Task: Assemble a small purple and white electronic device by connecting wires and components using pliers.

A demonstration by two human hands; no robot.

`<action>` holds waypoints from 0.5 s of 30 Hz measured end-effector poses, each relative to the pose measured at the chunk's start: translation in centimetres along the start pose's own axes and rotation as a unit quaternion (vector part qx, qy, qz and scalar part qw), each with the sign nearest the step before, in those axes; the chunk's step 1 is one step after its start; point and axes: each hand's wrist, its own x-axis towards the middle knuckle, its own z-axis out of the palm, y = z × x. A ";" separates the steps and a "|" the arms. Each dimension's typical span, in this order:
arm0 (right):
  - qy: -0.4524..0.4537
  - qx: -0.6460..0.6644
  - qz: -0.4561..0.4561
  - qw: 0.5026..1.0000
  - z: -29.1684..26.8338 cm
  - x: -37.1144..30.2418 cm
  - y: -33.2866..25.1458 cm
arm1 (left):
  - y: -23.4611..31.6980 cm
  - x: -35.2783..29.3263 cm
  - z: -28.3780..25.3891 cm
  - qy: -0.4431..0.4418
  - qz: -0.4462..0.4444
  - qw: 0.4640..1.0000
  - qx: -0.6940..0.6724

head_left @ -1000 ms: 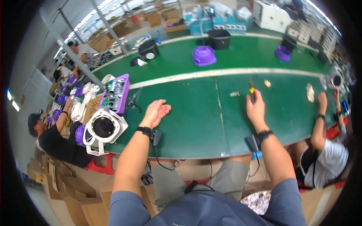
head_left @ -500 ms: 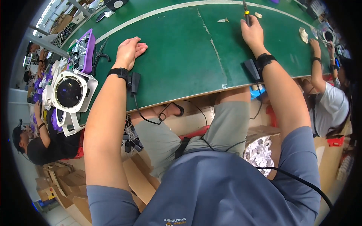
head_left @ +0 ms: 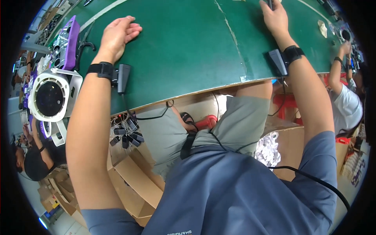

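My left hand (head_left: 119,36) rests over the left part of the green table (head_left: 184,51), palm turned inward. Its fingers are loosely stretched out, with nothing in them. At the far right side of the table my right hand (head_left: 276,18) is closed around a slim black-handled tool (head_left: 270,4). The tool's far end lies beyond the picture's upper edge. Left of my left forearm stand a white round housing with a dark round face (head_left: 49,98) and a purple tray (head_left: 71,47) of metallic parts. Between tray and hand lies a black curved piece (head_left: 87,46).
A crumpled pale scrap (head_left: 322,29) lies on the table's right side, near a co-worker's hand (head_left: 344,47). Another person (head_left: 29,164) sits at the left. Below the table edge are an open cardboard box (head_left: 137,184), white scraps (head_left: 267,150) and dark adapters with cables (head_left: 127,133).
The whole view has shifted, so the table and both hands appear higher. The tool's yellow band and tip have left the picture. My right hand still grips it; my left remains open.
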 end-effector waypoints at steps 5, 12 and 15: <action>-0.088 0.158 0.118 0.976 0.5 1.8 -4.3 | -0.1 0.2 -1.3 0.010 -0.007 0.999 0.039; -0.099 0.302 0.056 0.947 5.0 4.0 -5.1 | -1.0 -0.1 -0.2 0.041 0.037 0.992 0.117; -0.106 0.377 0.106 0.914 3.8 3.2 -5.5 | -1.2 0.9 -0.8 0.053 0.042 0.987 0.143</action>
